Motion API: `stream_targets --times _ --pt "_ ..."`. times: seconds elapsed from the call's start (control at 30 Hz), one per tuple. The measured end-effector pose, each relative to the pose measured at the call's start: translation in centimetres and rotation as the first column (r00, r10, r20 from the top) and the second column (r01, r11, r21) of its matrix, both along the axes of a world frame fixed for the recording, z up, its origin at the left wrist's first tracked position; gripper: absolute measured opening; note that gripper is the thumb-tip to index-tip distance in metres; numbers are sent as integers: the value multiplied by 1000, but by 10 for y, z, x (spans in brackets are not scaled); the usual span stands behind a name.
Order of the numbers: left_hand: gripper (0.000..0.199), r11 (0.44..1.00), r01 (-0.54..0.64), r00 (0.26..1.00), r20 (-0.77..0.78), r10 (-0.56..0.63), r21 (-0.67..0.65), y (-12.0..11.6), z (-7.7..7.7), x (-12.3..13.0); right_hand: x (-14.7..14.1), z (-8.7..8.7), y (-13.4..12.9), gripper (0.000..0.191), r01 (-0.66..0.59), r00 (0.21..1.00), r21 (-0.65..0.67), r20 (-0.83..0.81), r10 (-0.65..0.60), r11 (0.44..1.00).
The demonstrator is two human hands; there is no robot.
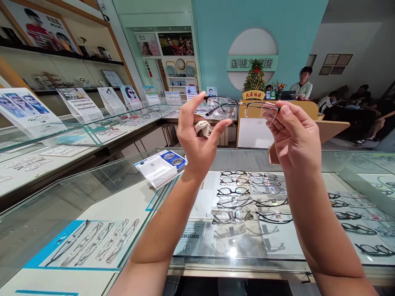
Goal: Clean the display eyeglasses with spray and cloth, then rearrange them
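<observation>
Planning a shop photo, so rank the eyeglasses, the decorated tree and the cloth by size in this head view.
Largest to smallest: eyeglasses, close to the camera; decorated tree, far back, so this ranking against the eyeglasses is unsure; cloth, smallest.

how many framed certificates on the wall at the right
4 framed certificates: upper left, upper right, lower left, lower right, all grouped on the white wall

Two hands (197,142) (294,139), one frame (257,107), apparently one cloth (203,128)
</observation>
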State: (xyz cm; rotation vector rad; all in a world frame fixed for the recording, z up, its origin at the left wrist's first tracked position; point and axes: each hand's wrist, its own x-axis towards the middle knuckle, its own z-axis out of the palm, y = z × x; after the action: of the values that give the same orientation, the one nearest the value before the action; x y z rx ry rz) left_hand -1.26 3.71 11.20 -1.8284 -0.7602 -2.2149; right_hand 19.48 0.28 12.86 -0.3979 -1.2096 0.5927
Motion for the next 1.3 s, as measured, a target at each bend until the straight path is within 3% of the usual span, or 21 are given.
stream_targets --times 0.33,0.57,0.67,0.73,0.8,0.83,0.97,1.07,1.17,1.3 --pt "82 951 242 970 56 -235 -192 -6 6 8 -5 1 -4 7 61 997 -34 -41 -62 998" --pt "82 939 293 954 -1 -298 -182 -4 6 8 1 -2 1 9 101 993 2 56 -101 995" --pt "83 926 301 950 -5 -311 -228 -3 4 9 4 -3 1 12 121 985 18 118 -123 992" --pt "81 889 354 932 33 -360 -290 -3 5 8 3 -2 -1 13 105 989 21 106 -106 994" --pt "75 791 466 881 128 -455 -397 -4 8 6 1 0 -3 19 66 992 35 101 -69 997" --pt "71 708 539 837 195 -512 -457 -6 10 6 -1 0 -5 21 62 991 57 119 -69 996" --pt "56 255 771 575 467 -672 -584 -15 20 4 -10 -1 -9 24 199 911 253 307 -274 947" --pt "51 -1 803 440 595 -673 -595 -21 24 5 -14 -4 -12 20 269 829 389 372 -418 881" --pt "46 -181 801 344 687 -640 -570 -22 24 6 -14 -4 -15 19 298 783 449 390 -485 842" --pt "43 -317 793 261 761 -594 -520 -26 20 7 -12 -1 -18 16 280 774 461 411 -482 842"
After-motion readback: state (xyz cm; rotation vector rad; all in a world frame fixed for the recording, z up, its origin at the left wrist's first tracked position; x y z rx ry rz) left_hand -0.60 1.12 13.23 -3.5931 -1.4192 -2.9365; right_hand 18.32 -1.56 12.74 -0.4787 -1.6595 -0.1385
